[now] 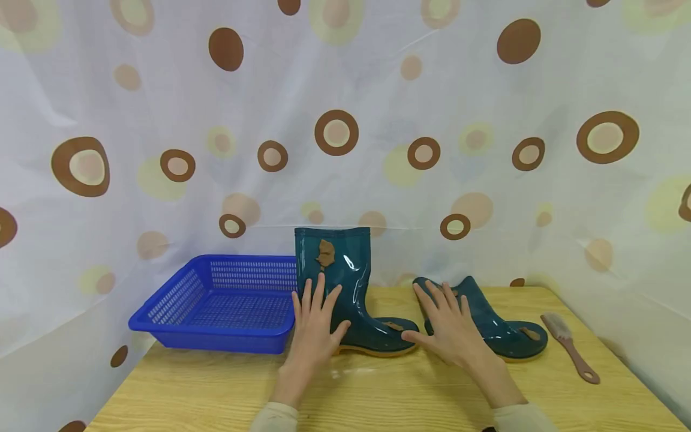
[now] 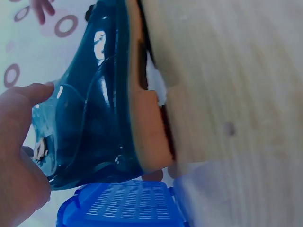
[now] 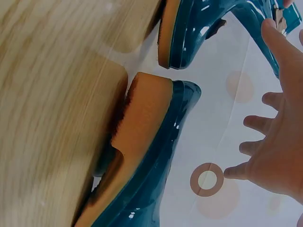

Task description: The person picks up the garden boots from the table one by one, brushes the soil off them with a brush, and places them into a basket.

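A glossy dark-green rubber boot (image 1: 353,300) stands upright on the table, toe to the right, with brown patches on its shaft and toe. My left hand (image 1: 313,330), fingers spread, is in front of its shaft and heel; the left wrist view has the hand (image 2: 19,146) beside the boot (image 2: 99,104) and its orange sole. A second green boot (image 1: 499,333) is at the right, its shaft lower and leaning left, with a brown patch on the toe. Before that shaft my right hand (image 1: 453,330) spreads its fingers. Neither hand grips anything.
A blue perforated plastic basket (image 1: 216,342) stands at the left, behind the left hand. A brush (image 1: 574,354) with pale bristles and a brown handle lies at the table's right side. Behind the wooden table (image 1: 378,396) hangs a white curtain (image 1: 378,78) with brown circles.
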A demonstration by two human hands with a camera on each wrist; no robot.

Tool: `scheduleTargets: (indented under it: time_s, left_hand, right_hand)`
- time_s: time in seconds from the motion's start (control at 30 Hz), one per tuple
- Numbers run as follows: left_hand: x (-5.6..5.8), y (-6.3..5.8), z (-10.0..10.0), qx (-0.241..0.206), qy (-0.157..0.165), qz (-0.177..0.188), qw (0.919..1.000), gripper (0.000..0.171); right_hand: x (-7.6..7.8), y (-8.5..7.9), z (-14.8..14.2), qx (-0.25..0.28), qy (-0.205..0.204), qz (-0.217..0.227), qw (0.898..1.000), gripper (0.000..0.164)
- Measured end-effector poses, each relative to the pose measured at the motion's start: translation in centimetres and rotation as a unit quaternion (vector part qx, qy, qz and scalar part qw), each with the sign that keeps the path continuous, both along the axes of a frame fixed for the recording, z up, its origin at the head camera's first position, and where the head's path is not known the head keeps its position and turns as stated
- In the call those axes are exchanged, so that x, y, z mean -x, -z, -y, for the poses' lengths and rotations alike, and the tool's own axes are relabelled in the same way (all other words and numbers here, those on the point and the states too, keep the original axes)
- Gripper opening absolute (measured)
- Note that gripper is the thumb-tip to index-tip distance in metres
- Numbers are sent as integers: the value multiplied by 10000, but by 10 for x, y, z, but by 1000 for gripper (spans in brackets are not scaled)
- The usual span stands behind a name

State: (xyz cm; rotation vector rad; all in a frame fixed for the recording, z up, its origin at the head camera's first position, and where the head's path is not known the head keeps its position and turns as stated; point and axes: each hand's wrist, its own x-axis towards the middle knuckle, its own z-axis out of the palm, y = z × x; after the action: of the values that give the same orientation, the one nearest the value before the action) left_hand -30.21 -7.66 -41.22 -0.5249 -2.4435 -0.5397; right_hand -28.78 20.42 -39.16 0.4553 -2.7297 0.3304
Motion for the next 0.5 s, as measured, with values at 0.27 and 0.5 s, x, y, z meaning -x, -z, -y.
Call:
scheduleTargets:
  time_s: [0.27,0.5]
  left_hand:
    - [3,-11,12,-732,54,-89,9973,63]
    - [4,-17,20,-1018,111,21,9947,63]
  right_hand:
    - [-3,-9,-9,40,-17,-108,9999,89]
    - [-5,-13,-19,70,-133,-188,9997,84]
